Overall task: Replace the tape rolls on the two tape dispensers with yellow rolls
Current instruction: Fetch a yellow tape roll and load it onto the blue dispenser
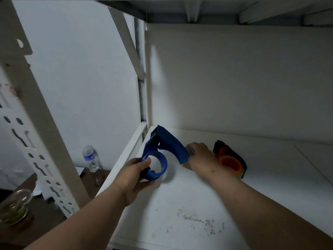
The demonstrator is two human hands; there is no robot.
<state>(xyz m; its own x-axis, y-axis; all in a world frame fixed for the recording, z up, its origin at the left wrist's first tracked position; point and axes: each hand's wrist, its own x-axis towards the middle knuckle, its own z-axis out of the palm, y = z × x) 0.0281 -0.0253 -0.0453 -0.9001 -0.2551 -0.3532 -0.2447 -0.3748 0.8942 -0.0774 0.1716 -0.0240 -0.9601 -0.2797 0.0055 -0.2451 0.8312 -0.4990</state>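
A blue tape dispenser is held just above the white shelf near its back left corner. My left hand grips its empty blue ring-shaped spool holder, fingers hooked through the ring. My right hand rests fingers down on the shelf behind the dispenser's blue body, partly hidden by it; whether it holds anything I cannot tell. Right of that hand lies a black and orange tape dispenser with an orange hub and what looks like a clear roll. No yellow roll is in view.
White metal shelving posts with slotted holes stand at left. A plastic water bottle stands on a brown surface below left, and a glass jar sits at the lower left. Scuffed paint marks the shelf's front.
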